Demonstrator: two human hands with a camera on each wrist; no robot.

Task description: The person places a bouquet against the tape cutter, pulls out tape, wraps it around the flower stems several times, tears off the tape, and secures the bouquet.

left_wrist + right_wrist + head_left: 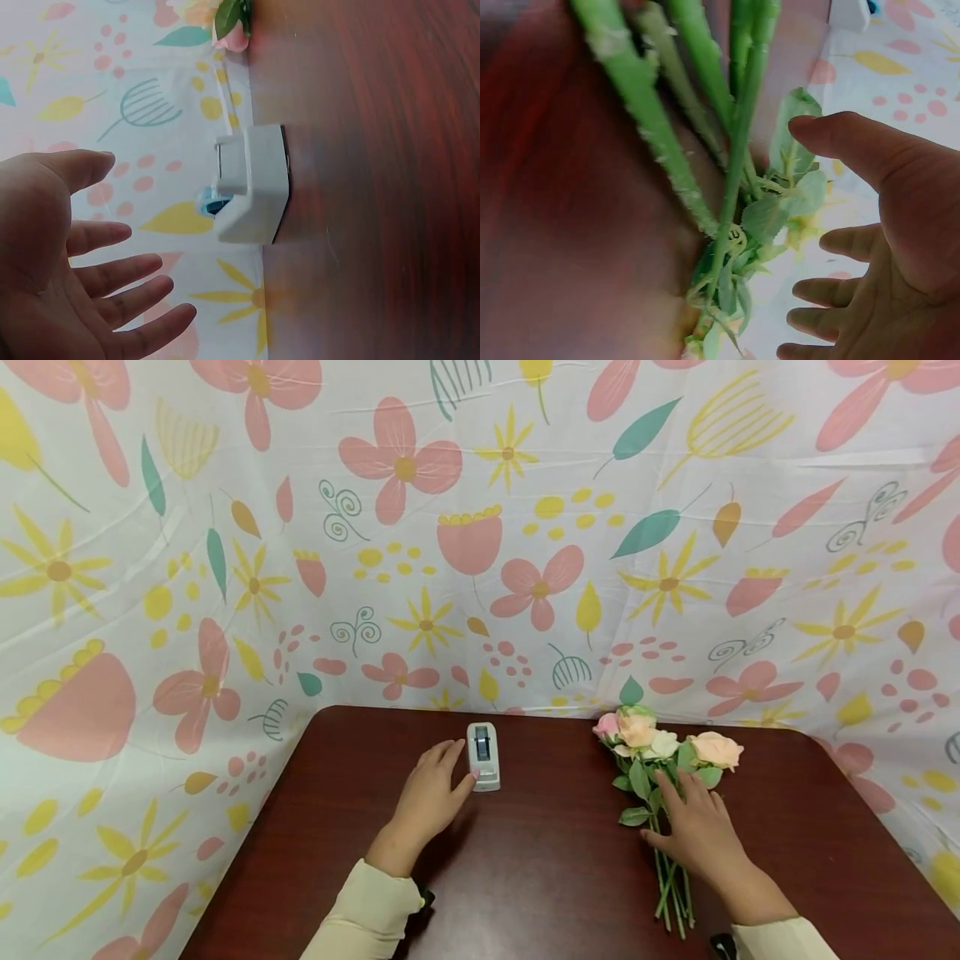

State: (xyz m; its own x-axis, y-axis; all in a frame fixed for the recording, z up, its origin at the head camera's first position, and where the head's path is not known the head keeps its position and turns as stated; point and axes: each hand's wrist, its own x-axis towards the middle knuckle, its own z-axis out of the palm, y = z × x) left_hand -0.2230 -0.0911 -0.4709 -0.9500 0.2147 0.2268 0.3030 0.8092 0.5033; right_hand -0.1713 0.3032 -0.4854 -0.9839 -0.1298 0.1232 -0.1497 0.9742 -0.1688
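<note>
Beside the white plastic tape dispenser (484, 777), the left grip (426, 795) spreads its fingers, a gap between them plain only from the left wrist. Right of the dispenser, the outspread right grip (702, 832) partly hides green-stemmed peach, pink and cream roses (663, 746).

Cloth (285, 568): evenly lit and crisp in the head view; washed out behind the leaves (765, 217) in the right wrist view.
Table (555, 877): dim, with a soft shadow beside the left hand (427, 789); pale, hazy sheen in the left wrist view.
Stems (639, 94): softly blurred in the right wrist view's near foreground.
</note>
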